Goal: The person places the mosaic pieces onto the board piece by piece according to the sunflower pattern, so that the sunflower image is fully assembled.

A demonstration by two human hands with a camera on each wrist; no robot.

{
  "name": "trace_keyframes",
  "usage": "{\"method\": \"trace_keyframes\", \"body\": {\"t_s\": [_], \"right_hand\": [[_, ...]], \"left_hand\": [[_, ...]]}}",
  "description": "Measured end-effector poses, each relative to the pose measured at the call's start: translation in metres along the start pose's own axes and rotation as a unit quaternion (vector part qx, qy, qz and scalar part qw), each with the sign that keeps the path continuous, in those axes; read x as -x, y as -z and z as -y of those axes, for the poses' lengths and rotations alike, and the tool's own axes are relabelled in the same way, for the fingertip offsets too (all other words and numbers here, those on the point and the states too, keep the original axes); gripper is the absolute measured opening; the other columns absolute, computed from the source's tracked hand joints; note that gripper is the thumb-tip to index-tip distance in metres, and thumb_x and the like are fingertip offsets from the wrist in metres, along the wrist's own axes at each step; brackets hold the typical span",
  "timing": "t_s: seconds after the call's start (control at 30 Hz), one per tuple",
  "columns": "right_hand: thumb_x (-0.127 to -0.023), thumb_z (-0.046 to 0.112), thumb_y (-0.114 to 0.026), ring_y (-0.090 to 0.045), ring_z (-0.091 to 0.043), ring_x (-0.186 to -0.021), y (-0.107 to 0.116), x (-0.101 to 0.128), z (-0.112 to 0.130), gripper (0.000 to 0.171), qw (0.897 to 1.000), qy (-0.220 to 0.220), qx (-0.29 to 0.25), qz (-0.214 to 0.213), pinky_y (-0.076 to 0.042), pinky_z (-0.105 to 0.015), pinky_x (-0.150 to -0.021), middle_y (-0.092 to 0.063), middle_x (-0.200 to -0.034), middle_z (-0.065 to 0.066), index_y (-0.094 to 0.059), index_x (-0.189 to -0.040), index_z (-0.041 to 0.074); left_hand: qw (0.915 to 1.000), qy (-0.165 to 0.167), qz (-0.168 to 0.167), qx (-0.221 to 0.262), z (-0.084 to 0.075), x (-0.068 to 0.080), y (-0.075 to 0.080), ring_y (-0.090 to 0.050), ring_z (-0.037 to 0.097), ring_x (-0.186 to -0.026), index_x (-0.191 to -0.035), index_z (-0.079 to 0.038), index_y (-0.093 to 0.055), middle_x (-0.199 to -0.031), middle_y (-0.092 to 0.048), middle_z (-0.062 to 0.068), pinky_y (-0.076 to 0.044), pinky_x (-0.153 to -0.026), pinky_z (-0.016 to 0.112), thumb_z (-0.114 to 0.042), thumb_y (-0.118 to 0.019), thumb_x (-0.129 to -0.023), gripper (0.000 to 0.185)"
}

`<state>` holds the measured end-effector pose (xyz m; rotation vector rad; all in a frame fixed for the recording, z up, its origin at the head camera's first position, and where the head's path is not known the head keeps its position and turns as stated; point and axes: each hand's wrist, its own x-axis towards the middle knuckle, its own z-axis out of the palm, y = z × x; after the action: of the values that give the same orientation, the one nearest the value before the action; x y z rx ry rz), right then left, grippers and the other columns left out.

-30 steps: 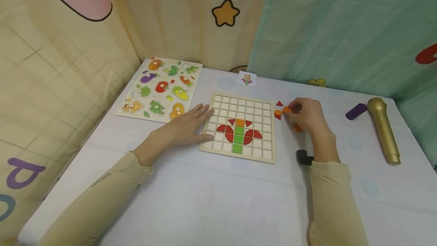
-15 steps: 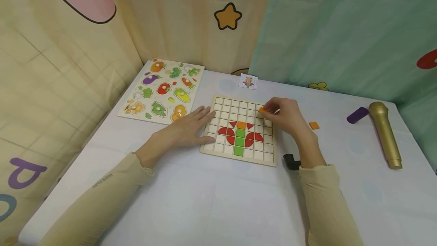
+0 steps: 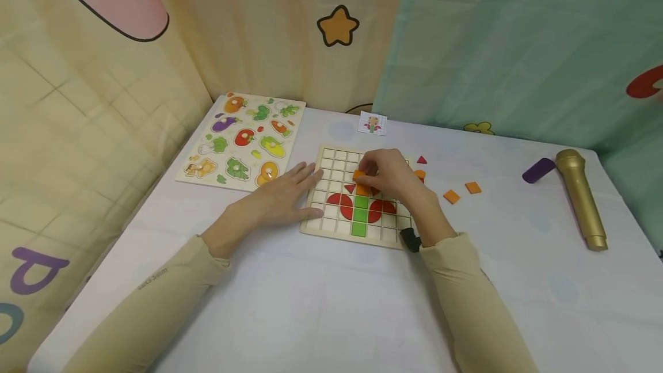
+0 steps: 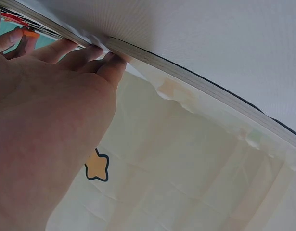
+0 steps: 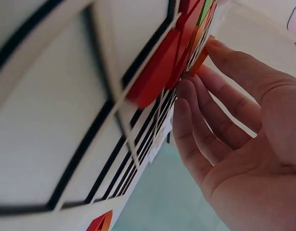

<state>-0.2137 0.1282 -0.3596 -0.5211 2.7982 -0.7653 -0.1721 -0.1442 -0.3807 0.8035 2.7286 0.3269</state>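
Observation:
A wooden grid board (image 3: pixel 330 234) lies mid-table with red, green and orange tiles set in its squares. My left hand (image 3: pixel 274 197) rests on the board's left edge, fingers straight and spread. Over the grid, my right hand (image 3: pixel 389 172) pinches an orange square tile (image 3: pixel 358 175) just behind the orange tile (image 3: pixel 362 189) atop the green column (image 3: pixel 361 216). In the right wrist view, thumb and fingertips hold that orange tile (image 5: pixel 200 57) close to the board's surface. The right hand partly hides the board's right side and a red triangle.
Right of the board lie loose orange squares (image 3: pixel 452 196), a red triangle (image 3: pixel 422 160) and an orange round piece (image 3: pixel 419 175). A vegetable puzzle (image 3: pixel 240 154) stands left, a small pattern card (image 3: pixel 372 123) behind. Far right are a purple cylinder (image 3: pixel 538 170) and gold microphone (image 3: pixel 581 200).
My right hand has moved left from the loose pieces beside the board to above the grid, carrying an orange square tile. The left hand has stayed on the board's edge.

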Motion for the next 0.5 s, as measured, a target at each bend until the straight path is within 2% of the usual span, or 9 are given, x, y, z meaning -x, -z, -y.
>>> {"method": "trace_keyframes", "body": {"t_s": [0.27,0.5], "right_hand": [[-0.096,0.025,-0.080,-0.063,-0.025,-0.097,-0.006,-0.007,0.012,0.023,1.000,-0.004,0.018,-0.001,-0.058,-0.038,-0.093,-0.073,-0.106,-0.006,-0.074,-0.111,0.008],[-0.095,0.024,-0.081,-0.063,-0.025,-0.097,-0.011,-0.008,0.012,0.024,1.000,0.007,0.028,-0.012,-0.059,-0.037,-0.093,-0.074,-0.108,-0.007,-0.076,-0.113,0.007]], "left_hand": [[1.0000,0.005,0.003,0.000,0.000,-0.001,0.000,-0.006,0.032,-0.165,-0.171,-0.018,-0.017,-0.178,-0.011,0.008,-0.022,-0.132,0.052,-0.067,-0.057,-0.100,0.095],[1.0000,0.000,-0.001,0.002,-0.001,0.001,0.002,-0.008,0.034,-0.165,-0.170,-0.016,-0.019,-0.178,-0.012,0.010,-0.022,-0.131,0.053,-0.065,-0.058,-0.100,0.094]]}}
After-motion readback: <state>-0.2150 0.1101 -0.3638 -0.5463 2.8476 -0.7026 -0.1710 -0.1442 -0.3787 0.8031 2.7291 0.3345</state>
